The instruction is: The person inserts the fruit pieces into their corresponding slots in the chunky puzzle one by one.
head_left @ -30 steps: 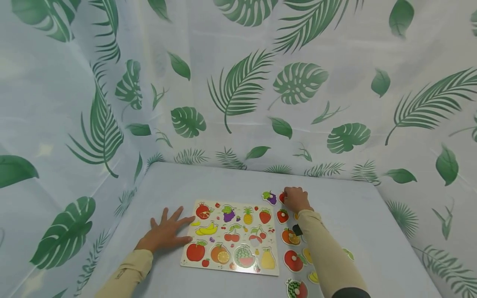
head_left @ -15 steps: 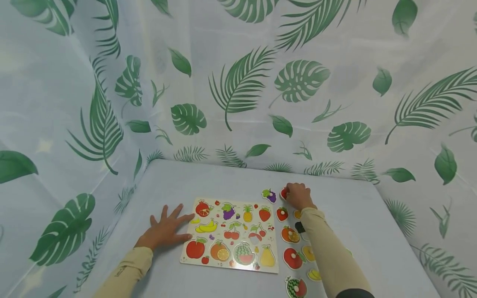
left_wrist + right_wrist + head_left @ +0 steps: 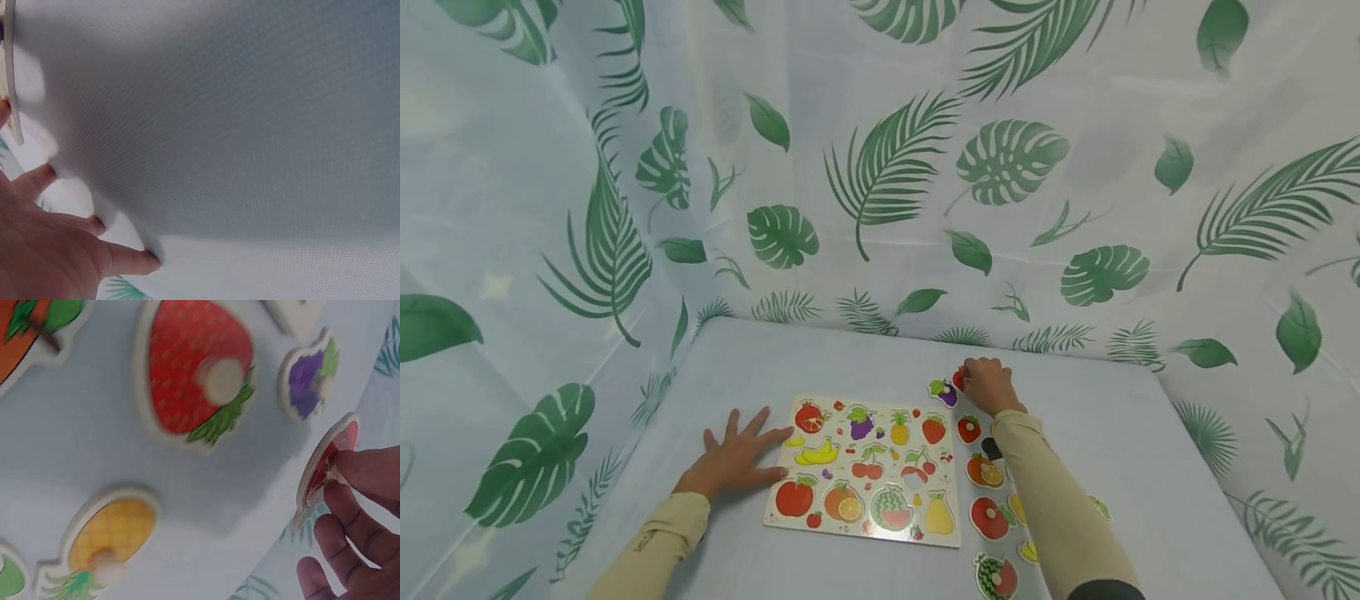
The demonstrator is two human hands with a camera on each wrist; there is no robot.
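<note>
My right hand [image 3: 990,385] is over the table at the board's upper right. Its thumb and index finger pinch the small round knob of a red pomegranate puzzle piece [image 3: 315,465], which is tilted on edge in the right wrist view. Close beside it lies a grape piece [image 3: 943,392]. My left hand [image 3: 733,458] has its fingers spread. Its thumb and index finger touch the left edge of the fruit puzzle board [image 3: 782,523], while its other fingertips rest on the tabletop in the left wrist view.
Right of the board lie knobbed pieces: strawberry [image 3: 968,429], orange [image 3: 984,471], apple [image 3: 989,518], watermelon [image 3: 996,577] and bananas [image 3: 1028,551]. A pineapple piece [image 3: 112,534] shows in the right wrist view. Leaf-patterned cloth [image 3: 865,283] hangs behind the white table.
My right hand has moved the pomegranate piece slightly away from me and to the left, nearer the grape piece. My left hand keeps its place on the board's edge.
</note>
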